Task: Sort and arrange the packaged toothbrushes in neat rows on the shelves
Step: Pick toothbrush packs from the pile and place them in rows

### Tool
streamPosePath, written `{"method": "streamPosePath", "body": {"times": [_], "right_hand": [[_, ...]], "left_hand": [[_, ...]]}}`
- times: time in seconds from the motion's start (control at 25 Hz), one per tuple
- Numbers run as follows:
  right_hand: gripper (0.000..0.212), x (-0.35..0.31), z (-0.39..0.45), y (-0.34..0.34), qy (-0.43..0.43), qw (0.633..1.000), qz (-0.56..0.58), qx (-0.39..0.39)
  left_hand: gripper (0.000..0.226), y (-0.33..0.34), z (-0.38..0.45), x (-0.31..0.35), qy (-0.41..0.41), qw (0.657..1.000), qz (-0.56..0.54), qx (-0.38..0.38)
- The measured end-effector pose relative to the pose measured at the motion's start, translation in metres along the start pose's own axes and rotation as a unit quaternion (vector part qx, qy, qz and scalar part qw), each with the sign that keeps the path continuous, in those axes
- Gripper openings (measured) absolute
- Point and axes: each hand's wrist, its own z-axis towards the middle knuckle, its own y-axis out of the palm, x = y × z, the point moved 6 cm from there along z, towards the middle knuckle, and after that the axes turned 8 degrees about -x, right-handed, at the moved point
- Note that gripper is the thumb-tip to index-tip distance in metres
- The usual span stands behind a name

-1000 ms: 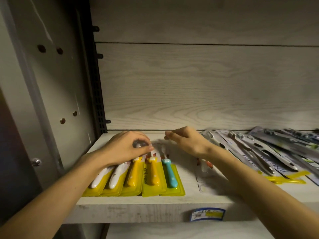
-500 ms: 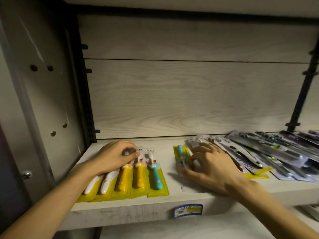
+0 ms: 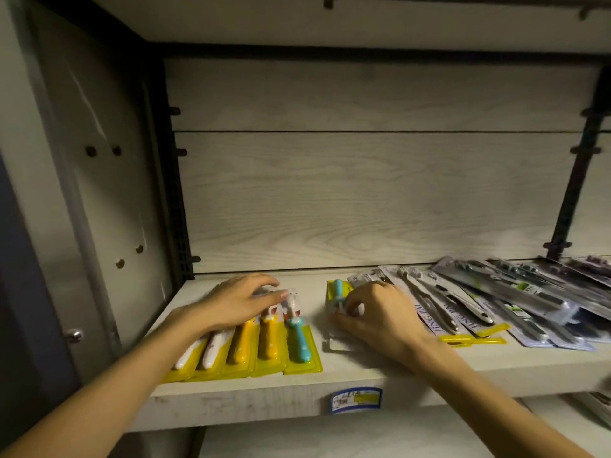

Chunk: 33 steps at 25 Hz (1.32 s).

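Note:
A row of several yellow-backed toothbrush packs (image 3: 251,350) lies at the left of the pale wooden shelf (image 3: 231,396), with white, orange and blue handles. My left hand (image 3: 236,300) rests flat on the far ends of these packs, fingers extended. Just to the right, a single yellow pack with a blue brush (image 3: 338,292) lies upside down relative to the row. My right hand (image 3: 373,314) covers its near part, fingers curled onto it and thumb at its left edge. A messy heap of long grey toothbrush packs (image 3: 496,299) spreads over the right of the shelf.
The cabinet's side panel (image 3: 99,193) and a black slotted upright (image 3: 175,209) close off the left. Another black upright (image 3: 575,180) stands at the back right. A blue-and-yellow price label (image 3: 356,399) is stuck on the shelf's front edge. A lower shelf (image 3: 330,438) shows below.
My right hand left the row, moved right and came down on the lone blue-brush pack, then curled its fingers onto it. My left hand stayed on the row. The camera tilted up and rightward.

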Motion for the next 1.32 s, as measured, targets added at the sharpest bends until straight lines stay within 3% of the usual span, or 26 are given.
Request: {"method": "streamPosePath", "body": {"times": [0.24,0.52,0.64,0.88,1.12,1.32], "right_hand": [[0.032,-0.002,0.000,-0.018,-0.017,0.987,0.160,0.008],[0.008,0.035,0.028,-0.032,-0.016,0.983,0.180,-0.030],[0.010,0.056,0.038,-0.028,-0.013,0.979,0.191,-0.068],[0.017,0.066,0.053,-0.004,-0.067,0.981,0.096,-0.152],[0.028,0.056,0.073,-0.007,-0.087,0.971,0.021,-0.224],[0.032,0.008,0.085,0.016,-0.145,0.962,0.044,-0.226]], "left_hand": [[0.056,0.015,0.017,0.016,0.008,1.000,-0.008,-0.013],[0.041,0.007,0.003,-0.013,-0.009,0.987,-0.154,0.036],[0.041,0.007,-0.002,-0.019,-0.021,0.987,-0.153,0.048],[0.036,0.006,0.001,-0.023,-0.016,0.987,-0.147,0.057],[0.019,0.002,0.005,-0.022,0.025,0.964,-0.243,0.104],[0.020,0.006,0.010,-0.015,0.025,0.978,-0.199,0.053]]}}
